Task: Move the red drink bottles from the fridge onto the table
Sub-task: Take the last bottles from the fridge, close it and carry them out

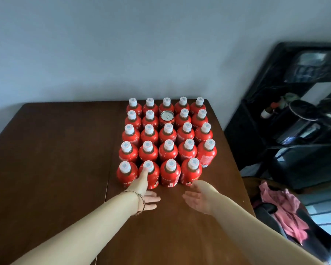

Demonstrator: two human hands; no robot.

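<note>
Several red drink bottles (170, 174) with white caps stand upright in tight rows on the right half of the brown wooden table (52, 150). One red can (167, 119) with a silver top sits in the second row from the back. My left hand (144, 190) is spread open in front of the nearest row, its thumb lying against the second bottle from the left (151, 172). Just short of the front right bottle (191, 170), my right hand (198, 199) hovers open, palm turned inward, holding nothing.
A black fridge or shelf unit (298, 115) stands to the right of the table, blurred. A pink cloth (283, 207) lies on a dark seat by the table's right edge. A pale wall runs behind the table.
</note>
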